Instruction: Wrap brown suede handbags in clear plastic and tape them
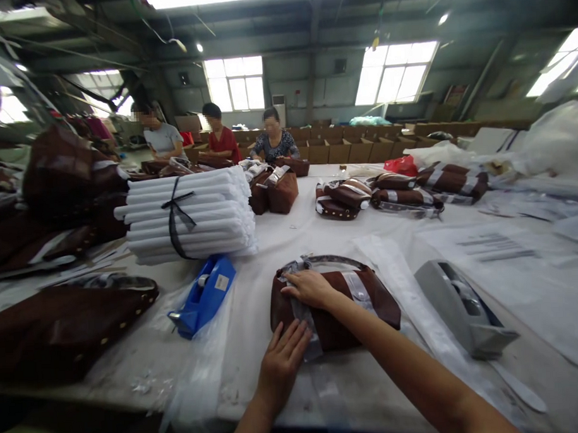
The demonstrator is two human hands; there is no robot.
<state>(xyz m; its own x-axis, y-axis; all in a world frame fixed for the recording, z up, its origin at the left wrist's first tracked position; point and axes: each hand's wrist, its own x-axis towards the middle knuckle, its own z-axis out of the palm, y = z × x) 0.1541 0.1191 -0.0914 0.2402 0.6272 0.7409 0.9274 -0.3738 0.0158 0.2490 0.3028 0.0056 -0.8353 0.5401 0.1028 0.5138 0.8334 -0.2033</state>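
A brown handbag (363, 302) lies flat on the white table in front of me, with a wrapped handle at its far edge and a clear plastic strip (304, 317) running across it. My right hand (308, 286) rests on the bag's upper left part, fingers curled down on the strip. My left hand (284, 359) lies at the bag's near left edge, fingers stretched out flat on the strip's lower end.
A blue tape dispenser (204, 295) sits left of the bag and a grey one (463, 308) to the right. A tied stack of white rolls (194, 216), more brown bags (60, 325) and papers cover the table (254, 319). Three people sit at its far end.
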